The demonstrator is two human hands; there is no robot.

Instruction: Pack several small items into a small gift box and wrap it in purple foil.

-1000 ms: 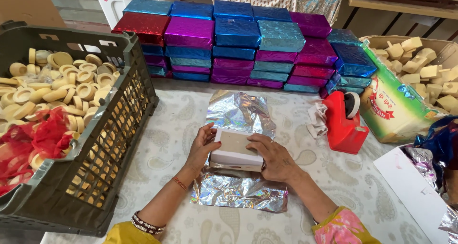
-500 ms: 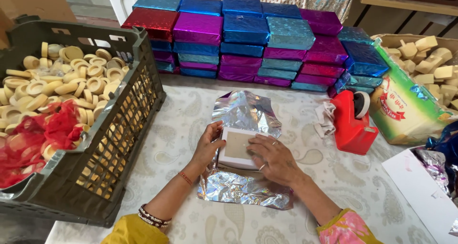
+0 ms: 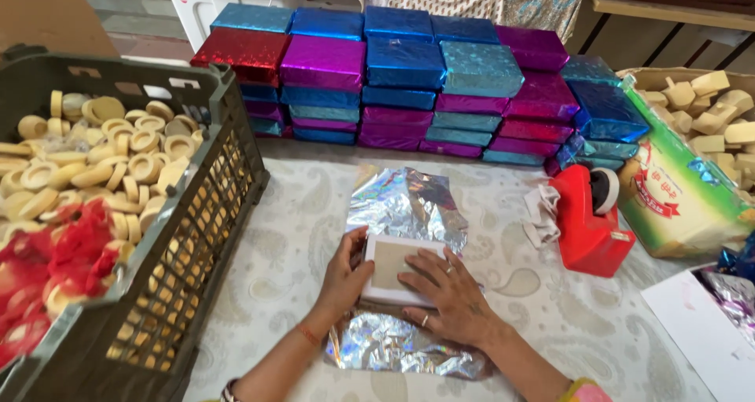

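Pale paisley cloth covers the counter [image 3: 299, 237], and the head view looks straight down on it. At the middle lies a sheet of silver holographic foil [image 3: 409, 205], crinkled, with a small white box [image 3: 397, 270] set flat on its lower half; the box has a tan panel on its top face. The left hand [image 3: 346, 274] presses against the box's left edge with the thumb on top, and the right hand [image 3: 444, 296] lies spread flat over the box's right side and near corner — both hands bear on the box, neither one closed around it.

Behind the foil stands a wall of wrapped boxes [image 3: 401, 79] in blue, magenta and red foil, stacked several layers deep. To the left a dark plastic crate [image 3: 197, 213] holds pale round moulded pieces and some red netting. To the right sit a red tape dispenser [image 3: 586, 229] and a cardboard carton [image 3: 676, 205] of cream blocks.

The foil looks thin and already creased, so a hard pull at a box corner could tear it. The box also seems to sit low on the sheet — uneven margins could leave one side short of cover. If either palm lifts, the slick foil may slide on the cloth.
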